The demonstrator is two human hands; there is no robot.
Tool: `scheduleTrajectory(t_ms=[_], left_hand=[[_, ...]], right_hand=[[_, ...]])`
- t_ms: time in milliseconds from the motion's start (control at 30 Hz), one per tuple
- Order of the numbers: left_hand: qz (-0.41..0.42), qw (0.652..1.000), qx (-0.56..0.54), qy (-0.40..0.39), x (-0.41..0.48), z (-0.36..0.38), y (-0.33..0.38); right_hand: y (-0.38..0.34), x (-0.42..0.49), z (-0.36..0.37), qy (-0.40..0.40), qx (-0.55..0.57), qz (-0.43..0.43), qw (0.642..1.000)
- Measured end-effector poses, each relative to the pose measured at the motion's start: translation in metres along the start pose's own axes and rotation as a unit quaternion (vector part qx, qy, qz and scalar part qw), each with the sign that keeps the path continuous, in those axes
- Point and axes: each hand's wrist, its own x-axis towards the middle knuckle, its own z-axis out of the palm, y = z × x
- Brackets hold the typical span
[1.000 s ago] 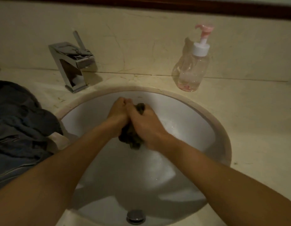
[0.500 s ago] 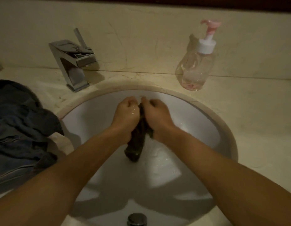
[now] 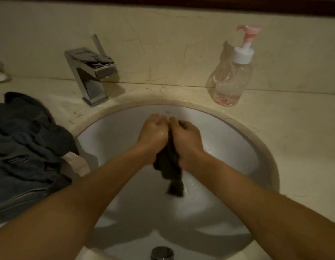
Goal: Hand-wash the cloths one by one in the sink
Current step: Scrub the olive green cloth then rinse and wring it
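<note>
A small dark wet cloth [image 3: 170,169] hangs between my two fists over the white sink [image 3: 116,132]. My left hand [image 3: 153,134] grips its upper part from the left. My right hand [image 3: 185,139] grips it from the right, knuckles almost touching the left hand. The cloth's lower end dangles toward the basin floor. A pile of dark blue-grey cloths [image 3: 26,147] lies on the counter at the left, its edge reaching the sink rim.
A chrome faucet [image 3: 91,76] stands behind the sink at the left. A clear pump bottle [image 3: 232,77] with a pink nozzle stands at the back right. The drain plug [image 3: 162,253] sits at the bottom edge. The marble counter [image 3: 294,137] runs to the right.
My hands have shifted from overlapping to side by side. The cloth, bunched tight a second ago, now hangs longer below my fists.
</note>
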Motion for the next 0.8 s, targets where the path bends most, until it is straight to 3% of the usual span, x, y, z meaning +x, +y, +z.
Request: scheduleTrajectory(t_ms=[100,300,433,500,667,800], left_hand=[[-0.02,0.996,-0.064,0.057,0.006,-0.015,0.008],[0.023,0.999,-0.023,-0.013,-0.025,0.012,0.004],[-0.012,0.992,-0.118,0.046,0.0,-0.011,0.012],[-0.008,0.994,-0.099,0.044,-0.005,-0.007,0.013],[0.013,0.997,-0.077,0.027,-0.014,0.003,0.006],[-0.022,0.996,-0.058,0.07,0.01,-0.019,0.008]], right_hand=[[0.007,-0.007,0.009,-0.046,-0.025,-0.032,0.998],[-0.009,0.005,-0.01,-0.005,0.018,-0.01,1.0],[0.0,-0.009,-0.002,-0.057,-0.03,-0.053,0.997],[-0.005,-0.002,-0.002,-0.043,-0.044,-0.069,0.996],[-0.01,0.002,-0.005,-0.018,-0.011,-0.004,1.0],[0.003,-0.013,0.007,-0.067,-0.064,-0.067,0.993]])
